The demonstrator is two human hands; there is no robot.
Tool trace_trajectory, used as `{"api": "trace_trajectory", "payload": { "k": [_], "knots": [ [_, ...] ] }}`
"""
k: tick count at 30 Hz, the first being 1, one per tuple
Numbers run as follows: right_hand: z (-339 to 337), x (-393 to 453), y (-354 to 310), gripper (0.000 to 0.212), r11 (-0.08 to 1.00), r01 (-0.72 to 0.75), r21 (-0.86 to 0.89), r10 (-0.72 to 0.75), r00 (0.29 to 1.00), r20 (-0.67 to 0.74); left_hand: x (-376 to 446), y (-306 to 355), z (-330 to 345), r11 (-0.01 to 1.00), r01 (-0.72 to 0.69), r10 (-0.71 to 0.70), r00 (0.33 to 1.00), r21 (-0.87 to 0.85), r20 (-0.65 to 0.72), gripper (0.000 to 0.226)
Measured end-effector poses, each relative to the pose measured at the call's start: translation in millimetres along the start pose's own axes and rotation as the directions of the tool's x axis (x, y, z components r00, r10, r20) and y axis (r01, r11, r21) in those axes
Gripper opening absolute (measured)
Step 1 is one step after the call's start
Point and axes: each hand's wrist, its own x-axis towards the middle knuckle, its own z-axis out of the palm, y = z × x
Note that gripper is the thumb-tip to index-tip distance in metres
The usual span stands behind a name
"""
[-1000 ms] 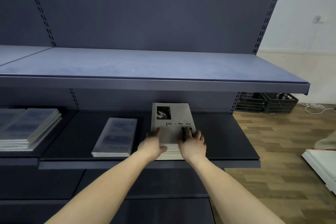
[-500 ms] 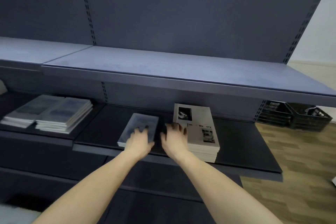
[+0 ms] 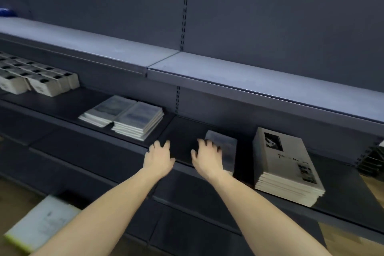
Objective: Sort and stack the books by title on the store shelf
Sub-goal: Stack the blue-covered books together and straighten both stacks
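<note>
On dark shelf (image 3: 187, 147), pale book stack (image 3: 288, 168).

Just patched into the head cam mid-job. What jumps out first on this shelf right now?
Two bare hands spread open over the dark middle shelf: the left hand above bare board, the right hand at the near edge of a small grey book. To their right sits a tall stack of pale books, and to their left two low stacks of bluish books lie side by side.
</note>
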Motion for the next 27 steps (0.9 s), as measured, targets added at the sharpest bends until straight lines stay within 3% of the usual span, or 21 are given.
{"api": "trace_trajectory", "payload": {
  "k": [8, 17, 22, 27],
  "knots": [
    [53.9, 13.9, -111.0, 0.055, 0.998, 0.055, -0.021, -0.053, 0.993, 0.104, 11.2, -111.0, -24.4, 0.999, 0.045, -0.045, 0.999, 0.002, -0.019, 0.065],
    [90.3, 53.5, -169.5, 0.052, 0.995, 0.094, -0.026, -0.088, 0.984, 0.157, 37.2, -168.9, -18.9, 0.997, 0.057, -0.058, 0.998, -0.053, -0.015, 0.069],
    [119.7, 99.5, -177.2, 0.046, 0.996, 0.043, 0.084, -0.055, 0.988, 0.143, 65.3, -184.0, -8.9, 0.996, 0.043, -0.046, 0.999, -0.079, -0.028, 0.071],
    [138.0, 149.8, -187.4, 0.060, 0.971, -0.040, 0.237, 0.011, 0.993, 0.122, 108.8, -198.4, -7.9, 0.998, 0.051, -0.054, 0.997, -0.043, -0.056, 0.072]
  ]
}}
